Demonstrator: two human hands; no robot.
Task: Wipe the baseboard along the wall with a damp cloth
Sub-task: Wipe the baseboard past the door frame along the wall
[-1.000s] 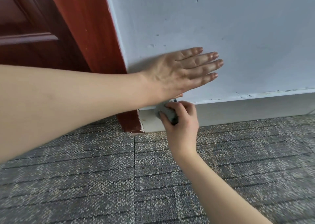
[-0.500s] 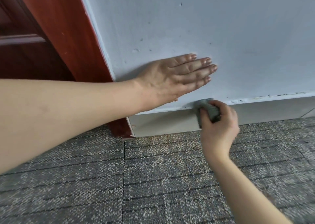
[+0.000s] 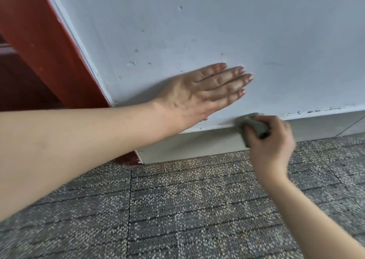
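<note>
Wall: We see a pale blue-grey painted wall (image 3: 217, 22) filling the upper part of the view. It is pocked with small chips and dents, and dark flaking specks line its lower edge on the right.
Carpet: Grey speckled carpet tiles (image 3: 177, 209) cover the floor below. We can make out 1 seam running toward us from near the foot of the door frame.
Door frame: A reddish-brown wooden frame (image 3: 49, 51) slants down the left side and ends just left of the baseboard's end. A darker door panel (image 3: 15, 81) sits beyond it at the far left.
Baseboard: A pale off-white strip (image 3: 187, 146) runs along the foot of the wall from the frame to the right edge, touching the carpet.
Left hand: It (image 3: 197, 93) lies flat on the wall above the baseboard, its 4 fingers straight, close together and pointing right (we see only the tip of the thumb beneath the palm). The bare forearm reaches in from the left edge.
Right hand: It (image 3: 270, 148) comes up from the lower right, slightly blurred, with its fingers curled round the cloth.
Cloth: We find the bunched grey-green cloth (image 3: 254, 124) pressed to the baseboard's top edge where it meets the wall. It is below and to the right of the left hand and apart from it.
</note>
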